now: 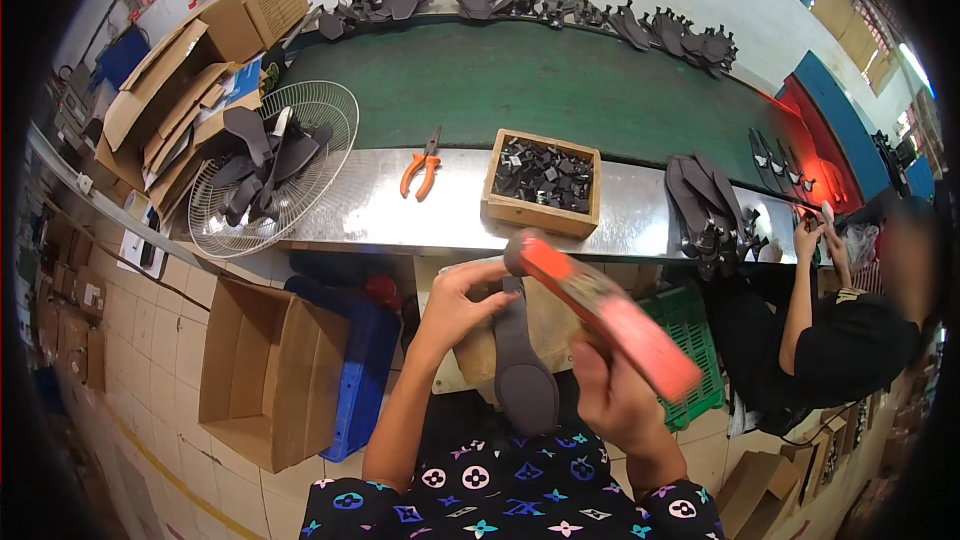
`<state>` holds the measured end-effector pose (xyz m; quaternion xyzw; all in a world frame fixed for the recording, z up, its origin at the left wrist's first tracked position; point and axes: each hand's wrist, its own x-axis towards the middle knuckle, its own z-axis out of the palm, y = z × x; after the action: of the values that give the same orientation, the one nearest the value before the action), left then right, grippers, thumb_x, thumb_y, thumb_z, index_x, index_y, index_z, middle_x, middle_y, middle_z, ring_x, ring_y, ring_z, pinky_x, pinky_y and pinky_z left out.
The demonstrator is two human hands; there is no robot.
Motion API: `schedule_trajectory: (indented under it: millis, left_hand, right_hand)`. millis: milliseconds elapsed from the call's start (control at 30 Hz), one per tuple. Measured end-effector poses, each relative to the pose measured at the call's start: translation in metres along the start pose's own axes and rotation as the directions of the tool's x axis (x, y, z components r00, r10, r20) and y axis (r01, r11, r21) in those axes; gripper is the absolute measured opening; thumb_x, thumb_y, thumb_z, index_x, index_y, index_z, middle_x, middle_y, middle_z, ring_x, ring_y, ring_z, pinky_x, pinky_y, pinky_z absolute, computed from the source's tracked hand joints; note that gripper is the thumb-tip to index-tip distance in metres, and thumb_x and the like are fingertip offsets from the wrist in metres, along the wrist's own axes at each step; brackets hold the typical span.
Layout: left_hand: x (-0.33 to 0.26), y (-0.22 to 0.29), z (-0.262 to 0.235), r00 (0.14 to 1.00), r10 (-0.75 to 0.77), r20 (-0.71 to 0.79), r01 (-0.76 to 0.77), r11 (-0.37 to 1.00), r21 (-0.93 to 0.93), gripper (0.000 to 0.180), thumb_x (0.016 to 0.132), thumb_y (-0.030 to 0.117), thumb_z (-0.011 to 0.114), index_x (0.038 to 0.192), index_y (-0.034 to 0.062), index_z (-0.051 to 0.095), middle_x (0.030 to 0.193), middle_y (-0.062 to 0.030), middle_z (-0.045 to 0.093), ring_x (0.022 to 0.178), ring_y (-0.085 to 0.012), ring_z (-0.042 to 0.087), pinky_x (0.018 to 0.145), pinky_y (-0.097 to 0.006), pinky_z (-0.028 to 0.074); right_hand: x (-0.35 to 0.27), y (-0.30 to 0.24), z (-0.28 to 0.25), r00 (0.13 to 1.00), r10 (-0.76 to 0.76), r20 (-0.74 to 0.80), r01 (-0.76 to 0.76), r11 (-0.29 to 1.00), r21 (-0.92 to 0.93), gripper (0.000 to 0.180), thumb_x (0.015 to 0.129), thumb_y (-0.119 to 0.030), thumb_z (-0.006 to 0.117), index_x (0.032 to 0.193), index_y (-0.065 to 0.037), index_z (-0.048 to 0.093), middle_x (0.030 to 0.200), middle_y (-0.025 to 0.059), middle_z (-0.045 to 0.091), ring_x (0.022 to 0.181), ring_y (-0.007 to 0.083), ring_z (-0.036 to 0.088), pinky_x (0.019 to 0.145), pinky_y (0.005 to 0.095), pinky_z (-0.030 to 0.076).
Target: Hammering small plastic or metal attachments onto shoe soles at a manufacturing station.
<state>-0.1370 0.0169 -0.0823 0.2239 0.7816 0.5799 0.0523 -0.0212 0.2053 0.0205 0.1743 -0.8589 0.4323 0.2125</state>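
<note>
In front of me a dark grey shoe sole [525, 385] lies lengthwise, its wide end toward my body. My left hand [458, 305] is closed at its narrow far end, thumb and fingers pinching near the tip. Whether a small part sits between those fingertips is hidden. My right hand [622, 395] grips a hammer [610, 305] with a red-orange handle, blurred by motion. Its dark head hangs above and beside the sole's far end. Under the sole is a tan work block [475, 355].
On the metal bench edge [375, 225] are orange-handled pliers [424, 165], a wooden box [540, 220] of small black pieces, a wire basket [345, 115] of soles and stacked soles [705, 195]. Beyond runs a green conveyor belt [450, 80]. A cardboard box [240, 370] stands left; a co-worker [830, 330] sits right.
</note>
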Motion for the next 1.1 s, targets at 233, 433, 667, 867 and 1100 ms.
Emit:
schedule_trajectory:
  millis: [233, 433, 667, 867, 1100]
  left_hand:
    - [-0.005, -0.009, 0.008, 1.0, -0.025, 0.0, 0.021, 0.847, 0.53, 0.107, 0.081, 0.05, 0.08, 0.161, 0.0057, 0.024, 0.134, 0.0054, 0.068, 0.154, -0.0256, 0.027, 0.119, -0.066, -0.006]
    - [-0.008, -0.013, 0.006, 0.999, -0.039, 0.013, 0.027, 0.856, 0.517, 0.08, 0.082, 0.046, 0.081, 0.149, 0.0149, 0.051, 0.135, 0.0031, 0.068, 0.153, -0.0285, 0.031, 0.119, -0.068, -0.006]
    - [-0.02, 0.002, 0.003, 0.97, 0.24, 0.038, -0.234, 0.882, 0.409, 0.033, 0.087, 0.019, 0.076, 0.119, 0.013, 0.076, 0.118, -0.0029, 0.075, 0.129, -0.0271, 0.059, 0.115, -0.056, 0.025]
    - [-0.089, 0.071, 0.0, 0.979, -0.005, 0.204, 0.03, 0.992, -0.119, 0.021, 0.094, 0.016, 0.072, 0.102, -0.0032, 0.071, 0.087, -0.0122, 0.067, 0.076, -0.0239, 0.065, 0.068, -0.033, 0.05]
    - [-0.109, 0.108, -0.004, 0.887, -0.248, 0.39, 0.399, 0.837, -0.375, 0.027, 0.099, 0.016, 0.06, 0.11, -0.0039, 0.074, 0.103, -0.0112, 0.069, 0.099, -0.0192, 0.064, 0.089, -0.03, 0.049]
  right_hand:
    - [0.025, -0.002, 0.001, 0.996, 0.091, -0.001, -0.09, 0.984, -0.153, 0.039, 0.098, -0.005, 0.059, 0.134, 0.008, 0.055, 0.113, 0.0274, 0.069, 0.103, 0.0369, 0.072, 0.087, 0.0424, 0.057]
    - [0.006, 0.004, 0.005, 0.906, 0.313, 0.285, -0.27, 0.946, -0.18, 0.041, 0.093, -0.001, 0.061, 0.133, 0.006, 0.054, 0.111, 0.0309, 0.067, 0.091, 0.0462, 0.07, 0.077, 0.0458, 0.059]
    - [-0.002, 0.03, -0.005, 0.982, 0.187, 0.016, -0.183, 0.974, -0.131, 0.041, 0.095, -0.001, 0.063, 0.135, 0.005, 0.054, 0.119, 0.0252, 0.068, 0.096, 0.0421, 0.07, 0.078, 0.044, 0.058]
    - [-0.005, 0.07, 0.02, 0.947, 0.119, 0.298, 0.006, 0.922, -0.386, 0.046, 0.091, -0.01, 0.069, 0.135, -0.002, 0.058, 0.11, 0.0163, 0.066, 0.088, 0.0331, 0.069, 0.066, 0.0384, 0.054]
    - [-0.019, 0.059, 0.019, 0.904, 0.051, 0.425, -0.083, 0.995, 0.058, 0.039, 0.095, -0.028, 0.067, 0.125, -0.002, 0.067, 0.127, 0.0123, 0.067, 0.119, 0.0303, 0.063, 0.103, 0.0463, 0.045]
